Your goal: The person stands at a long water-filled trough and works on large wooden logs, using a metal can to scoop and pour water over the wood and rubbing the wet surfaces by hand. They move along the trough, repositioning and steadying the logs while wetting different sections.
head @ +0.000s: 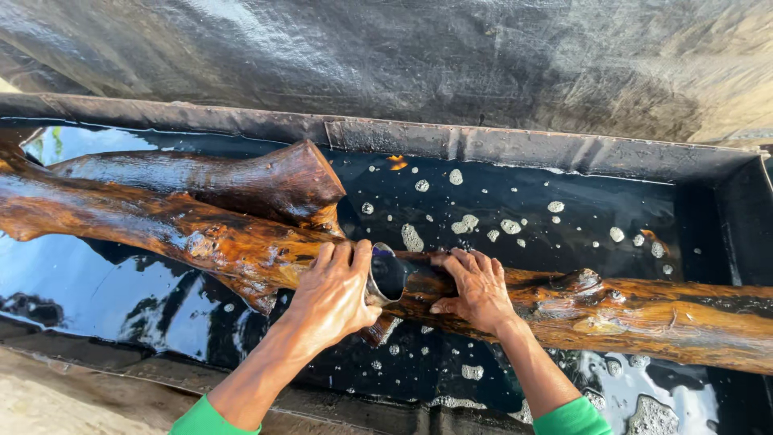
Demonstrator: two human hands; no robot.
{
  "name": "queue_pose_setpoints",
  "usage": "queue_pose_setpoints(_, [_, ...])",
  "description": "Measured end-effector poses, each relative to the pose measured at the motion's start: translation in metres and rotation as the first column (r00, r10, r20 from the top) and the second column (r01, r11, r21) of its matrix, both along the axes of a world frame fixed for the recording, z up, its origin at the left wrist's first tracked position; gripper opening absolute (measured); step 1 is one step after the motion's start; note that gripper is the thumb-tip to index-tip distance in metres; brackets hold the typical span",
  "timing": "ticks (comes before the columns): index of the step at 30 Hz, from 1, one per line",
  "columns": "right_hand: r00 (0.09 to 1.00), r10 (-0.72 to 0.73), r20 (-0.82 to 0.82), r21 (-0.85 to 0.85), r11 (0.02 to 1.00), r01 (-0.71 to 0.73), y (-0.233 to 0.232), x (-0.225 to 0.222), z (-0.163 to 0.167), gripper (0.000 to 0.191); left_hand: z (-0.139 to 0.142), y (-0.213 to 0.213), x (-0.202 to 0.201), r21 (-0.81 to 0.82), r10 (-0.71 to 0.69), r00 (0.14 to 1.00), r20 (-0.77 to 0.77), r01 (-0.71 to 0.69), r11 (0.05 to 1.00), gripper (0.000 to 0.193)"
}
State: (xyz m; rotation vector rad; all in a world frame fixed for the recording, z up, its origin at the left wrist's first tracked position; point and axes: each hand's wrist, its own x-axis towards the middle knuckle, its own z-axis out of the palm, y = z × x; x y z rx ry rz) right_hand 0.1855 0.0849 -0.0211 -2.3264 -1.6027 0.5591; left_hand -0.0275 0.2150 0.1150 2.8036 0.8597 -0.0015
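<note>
near edge: two forearms in green sleeves (205, 420) come in from the bottom. left hand (334, 294) has its grip closed around a small metal cup (385, 275), tilted on its side with the mouth facing right, pressed against a long wet log (241, 242). right hand (475, 288) lies flat on the log just right of the cup, fingers spread — its grip apart, clamped on nothing.

the log runs left to right across a trough (523, 149) lined with black sheet and filled with dark liquid (499, 201), foam spots floating. a thick stub branch (274, 181) forks off on the far left side.

risks, as i judge them: the wood looks slick, so the flat right hand could skid off into the liquid; the log may roll under uneven pressure and pinch fingers; the tilted cup could slip from wet fingers and sink out of sight; splashing dark liquid onto the sleeves seems likely.

far side: a wrinkled grey tarp (403, 56) rises behind the trough.
</note>
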Motion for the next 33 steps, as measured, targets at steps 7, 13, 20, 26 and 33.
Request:
queue_pose_setpoints(7, [0.999,0.000,0.032,0.099,0.995,-0.003,0.003,0.001,-0.009,0.098,0.000,-0.003,-0.001,-0.040,0.031,0.998,0.050,-0.029,0.999,0.100])
queue_pose_setpoints(13, [0.998,-0.068,0.003,0.080,0.994,0.067,0.003,0.001,-0.011,0.097,-0.003,-0.011,-0.030,-0.180,0.118,0.992,0.032,-0.111,0.977,0.111])
queue_pose_setpoints(20, [0.992,-0.045,0.119,0.217,0.976,0.018,-0.009,-0.007,-0.014,0.096,-0.030,-0.025,-0.077,-0.360,0.276,0.948,-0.158,-0.316,0.878,0.109])
queue_pose_setpoints(26, [0.973,-0.031,0.230,0.356,0.933,-0.054,-0.021,-0.014,-0.018,0.089,-0.071,-0.022,-0.118,-0.376,0.303,0.944,-0.130,-0.329,0.866,0.104])
queue_pose_setpoints(33, [0.968,-0.074,0.240,0.212,0.977,0.022,-0.001,-0.037,-0.005,0.096,-0.064,-0.002,-0.162,-0.274,0.383,0.924,-0.016,-0.372,0.887,0.108])
